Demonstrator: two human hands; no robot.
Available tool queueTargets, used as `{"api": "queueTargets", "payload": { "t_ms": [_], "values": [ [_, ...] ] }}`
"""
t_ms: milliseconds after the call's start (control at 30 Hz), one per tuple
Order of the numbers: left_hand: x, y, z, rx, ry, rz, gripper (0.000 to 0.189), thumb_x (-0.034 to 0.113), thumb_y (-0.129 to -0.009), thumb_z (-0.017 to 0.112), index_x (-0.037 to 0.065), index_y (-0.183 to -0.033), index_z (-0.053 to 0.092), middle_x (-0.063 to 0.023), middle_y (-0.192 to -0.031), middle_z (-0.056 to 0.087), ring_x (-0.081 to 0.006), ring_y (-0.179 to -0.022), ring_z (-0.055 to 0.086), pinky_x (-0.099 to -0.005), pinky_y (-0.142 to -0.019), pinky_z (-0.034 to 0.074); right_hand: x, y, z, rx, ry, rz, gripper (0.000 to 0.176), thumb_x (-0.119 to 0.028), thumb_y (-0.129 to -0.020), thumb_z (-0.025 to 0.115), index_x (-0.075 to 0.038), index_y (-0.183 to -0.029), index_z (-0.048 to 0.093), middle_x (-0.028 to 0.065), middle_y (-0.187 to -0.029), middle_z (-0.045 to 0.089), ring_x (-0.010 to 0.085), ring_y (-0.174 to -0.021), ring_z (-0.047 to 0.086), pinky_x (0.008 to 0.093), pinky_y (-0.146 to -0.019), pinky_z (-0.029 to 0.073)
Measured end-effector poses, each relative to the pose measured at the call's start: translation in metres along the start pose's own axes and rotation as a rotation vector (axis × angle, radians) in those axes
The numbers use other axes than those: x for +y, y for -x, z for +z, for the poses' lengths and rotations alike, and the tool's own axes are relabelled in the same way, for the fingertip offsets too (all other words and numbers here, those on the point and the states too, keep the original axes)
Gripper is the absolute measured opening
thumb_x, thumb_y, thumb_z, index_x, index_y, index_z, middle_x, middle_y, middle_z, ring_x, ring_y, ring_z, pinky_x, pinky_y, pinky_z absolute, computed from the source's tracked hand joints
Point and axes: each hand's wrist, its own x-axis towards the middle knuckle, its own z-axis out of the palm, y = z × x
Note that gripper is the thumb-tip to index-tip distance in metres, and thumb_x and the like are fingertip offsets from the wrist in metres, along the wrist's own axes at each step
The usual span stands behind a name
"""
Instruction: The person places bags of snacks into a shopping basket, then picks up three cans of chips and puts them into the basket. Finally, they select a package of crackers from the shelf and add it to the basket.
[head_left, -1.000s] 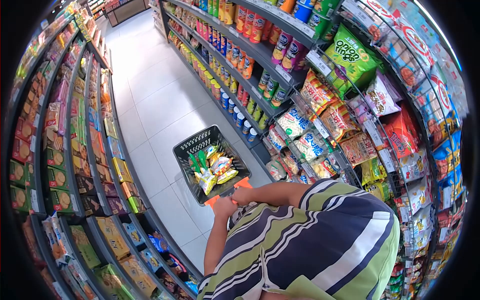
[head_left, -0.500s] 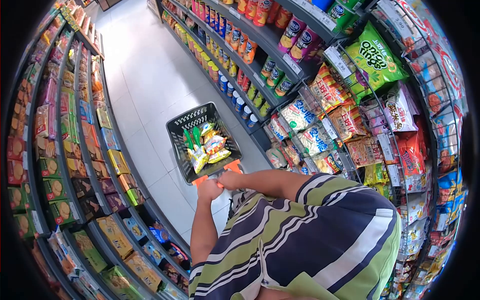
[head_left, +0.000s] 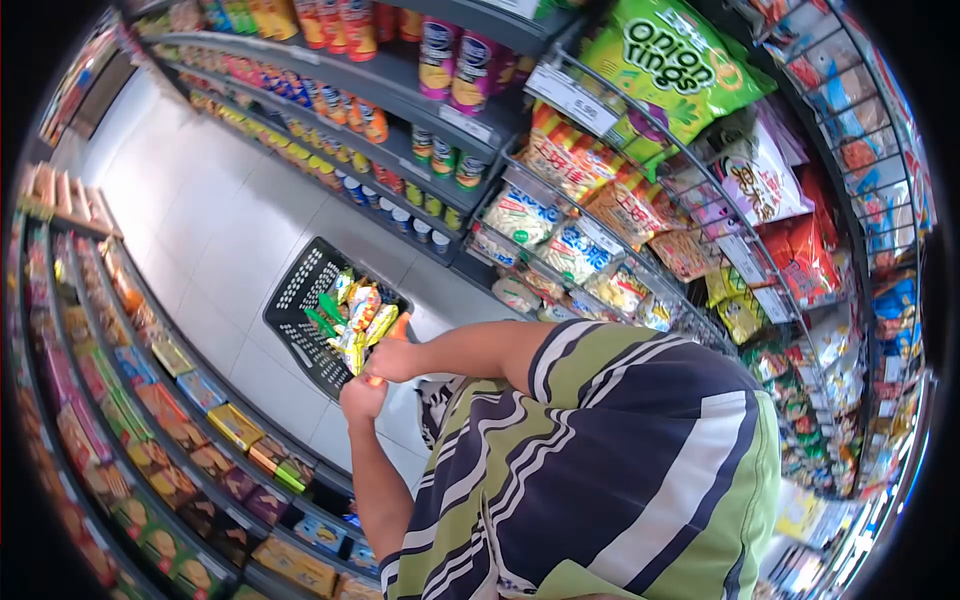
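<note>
Both of my hands are closed on the orange handle (head_left: 401, 326) of a black perforated shopping basket (head_left: 290, 290). My left hand (head_left: 362, 398) grips its near end, and my right hand (head_left: 391, 359) is wrapped round it just beyond, almost touching the left. Several yellow, white and orange snack bags (head_left: 362, 308) lie in the basket. Green tops (head_left: 326, 309) stick up among them. My fingers hide most of the handle.
Wire racks on the right hold snack bags, with a large green onion rings bag (head_left: 668, 70) up high. Canned chips (head_left: 455, 60) line the shelf ahead. Boxed biscuits (head_left: 235, 425) fill the left shelves. Pale floor tiles (head_left: 215, 240) run between.
The view has turned, bringing the right-hand racks nearer. The basket and my hands sit further left in view, and the basket appears more tilted. Both hands keep hold of the handle.
</note>
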Motion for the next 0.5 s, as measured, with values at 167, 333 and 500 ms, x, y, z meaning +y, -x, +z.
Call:
{"api": "queueTargets", "payload": {
  "t_ms": [167, 333, 500],
  "values": [
    [-0.01, -0.031, -0.009, -0.001, 0.009, 0.034, 0.037, 0.038, -0.079, 0.076, 0.006, -0.096, 0.08, -0.0242, -0.09, 0.076, -0.0447, -0.09, 0.074, -0.0529, -0.083, 0.058, 0.009, -0.019, -0.029, 0.0, 0.092, 0.022, 0.009, -0.021, -0.084, 0.069, -0.017, -0.084, 0.077, 0.006, -0.082, 0.076, 0.029, -0.083, 0.076, 0.0455, -0.074, 0.055],
    [-0.017, -0.051, -0.023, 0.057, 0.047, 0.119, 0.034, 0.035, -0.08, 0.076, 0.004, -0.094, 0.079, -0.0254, -0.086, 0.074, -0.0466, -0.086, 0.073, -0.0535, -0.079, 0.058, 0.015, -0.049, -0.023, -0.007, 0.079, 0.128, 0.009, -0.023, -0.081, 0.07, -0.019, -0.081, 0.078, 0.0057, -0.079, 0.075, 0.0293, -0.083, 0.075, 0.0459, -0.073, 0.054],
    [-0.046, -0.084, -0.037, 0.117, -0.033, 0.194, 0.035, 0.042, -0.083, 0.077, 0.009, -0.093, 0.079, -0.0237, -0.082, 0.074, -0.0466, -0.082, 0.073, -0.0572, -0.074, 0.057, 0.029, -0.081, -0.005, 0.064, 0.15, 0.394, 0.009, -0.022, -0.072, 0.072, -0.015, -0.074, 0.077, 0.0091, -0.078, 0.075, 0.0314, -0.081, 0.074, 0.049, -0.07, 0.054]
  ]
}}
